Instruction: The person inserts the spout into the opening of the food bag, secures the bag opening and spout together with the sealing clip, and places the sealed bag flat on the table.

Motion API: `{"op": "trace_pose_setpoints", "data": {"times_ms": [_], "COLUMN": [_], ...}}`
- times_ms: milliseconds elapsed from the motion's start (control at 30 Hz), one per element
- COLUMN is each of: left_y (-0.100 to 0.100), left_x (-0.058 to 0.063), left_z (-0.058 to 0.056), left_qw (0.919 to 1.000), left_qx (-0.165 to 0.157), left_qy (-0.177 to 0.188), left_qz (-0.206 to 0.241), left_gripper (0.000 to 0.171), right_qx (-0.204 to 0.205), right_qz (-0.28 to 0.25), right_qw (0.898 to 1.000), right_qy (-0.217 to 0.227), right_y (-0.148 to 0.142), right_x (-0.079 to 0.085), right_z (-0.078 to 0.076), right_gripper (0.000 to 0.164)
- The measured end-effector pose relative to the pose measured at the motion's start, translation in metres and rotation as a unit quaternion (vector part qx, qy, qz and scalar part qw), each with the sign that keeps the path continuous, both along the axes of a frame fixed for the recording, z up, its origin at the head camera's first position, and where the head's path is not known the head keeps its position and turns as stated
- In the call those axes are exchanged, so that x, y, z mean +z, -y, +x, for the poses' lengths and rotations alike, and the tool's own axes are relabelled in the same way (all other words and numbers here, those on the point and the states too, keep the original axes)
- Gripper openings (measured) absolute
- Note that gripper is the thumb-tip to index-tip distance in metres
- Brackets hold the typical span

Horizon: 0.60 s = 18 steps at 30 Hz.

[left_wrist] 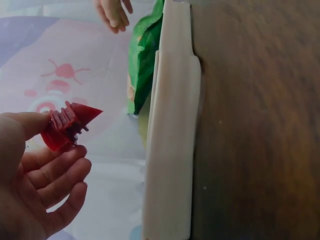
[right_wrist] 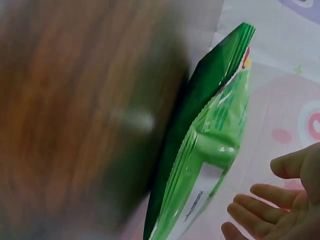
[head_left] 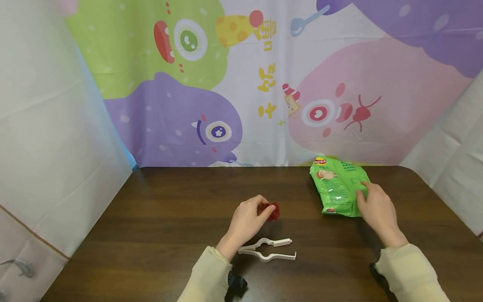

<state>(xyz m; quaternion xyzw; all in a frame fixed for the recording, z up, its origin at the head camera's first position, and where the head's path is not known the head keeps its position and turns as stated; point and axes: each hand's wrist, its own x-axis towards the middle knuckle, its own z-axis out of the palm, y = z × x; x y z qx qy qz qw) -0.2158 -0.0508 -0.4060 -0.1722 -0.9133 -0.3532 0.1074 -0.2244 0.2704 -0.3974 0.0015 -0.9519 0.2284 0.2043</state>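
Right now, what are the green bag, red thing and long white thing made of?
Green bag: probably glossy plastic film, with glare and crimped edges. Red thing: likely hard, slightly shiny plastic, with stiff teeth. Long white thing: maybe smooth, matte plastic, evenly coloured.

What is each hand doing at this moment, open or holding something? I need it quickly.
Left hand: holding the red clip, pinched in its fingers.
Right hand: open, holding nothing, by the green bag.
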Motion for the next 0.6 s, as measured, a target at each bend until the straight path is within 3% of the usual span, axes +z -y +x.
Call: {"op": "trace_pose_setpoints", "data": {"times_ms": [267,600], "left_y": [0.001,-0.001], "left_x": [-0.001,-0.001], "left_z": [-0.002,-0.003], "left_qw": [0.9997,0.9994], "left_qx": [0.009,0.007], "left_qy": [0.004,0.01], "left_qz": [0.02,0.032], "left_gripper": [0.02,0.019], "right_qx": [-0.017,-0.005], "right_qz": [-0.002,-0.014], "right_qw": [1.0,0.996], "right_qy": [0.022,0.092], "right_y": [-0.01,-0.02], "right_x": [-0.004,-0.005], "right_z": [-0.005,-0.015], "right_gripper": [0.048,0.062]}}
